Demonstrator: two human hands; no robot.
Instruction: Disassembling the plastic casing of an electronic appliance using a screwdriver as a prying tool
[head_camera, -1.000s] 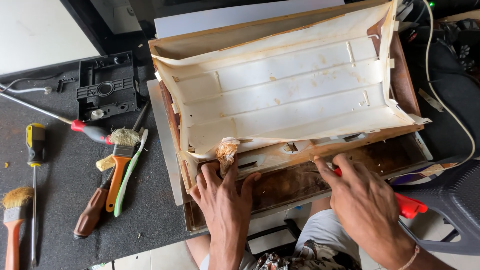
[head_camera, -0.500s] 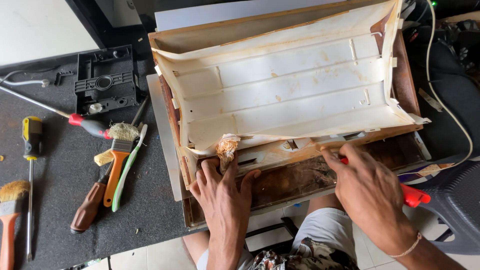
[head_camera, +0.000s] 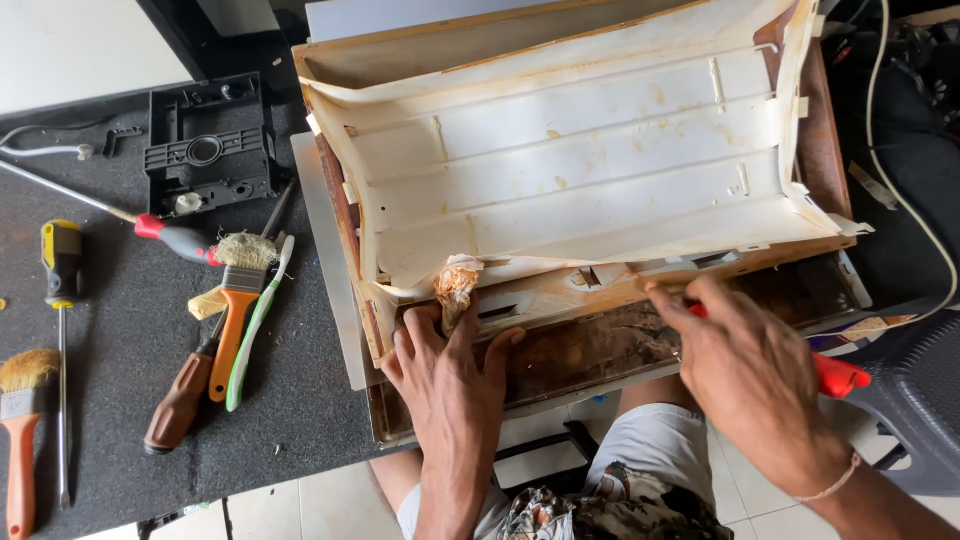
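A stained white plastic liner panel (head_camera: 580, 170) lies in a rusty metal casing (head_camera: 620, 345) on the table edge. My left hand (head_camera: 450, 365) presses flat on the casing's front lip, fingers touching a crumpled lump of brownish foam (head_camera: 455, 285) at the liner's lower corner. My right hand (head_camera: 745, 375) grips a red-handled screwdriver (head_camera: 835, 375), its tip set against the liner's lower edge near the middle.
On the dark mat to the left lie an orange-handled brush (head_camera: 238, 300), a green toothbrush (head_camera: 258, 325), a brown-handled tool (head_camera: 180, 400), a red-handled screwdriver (head_camera: 170, 238), a yellow screwdriver (head_camera: 60, 270), another brush (head_camera: 22, 410) and a black plastic part (head_camera: 208, 150). A blue plastic chair (head_camera: 915, 390) stands at right.
My right hand with the red-handled screwdriver has shifted slightly right along the liner's lower edge. My left hand stays pressed by the foam lump.
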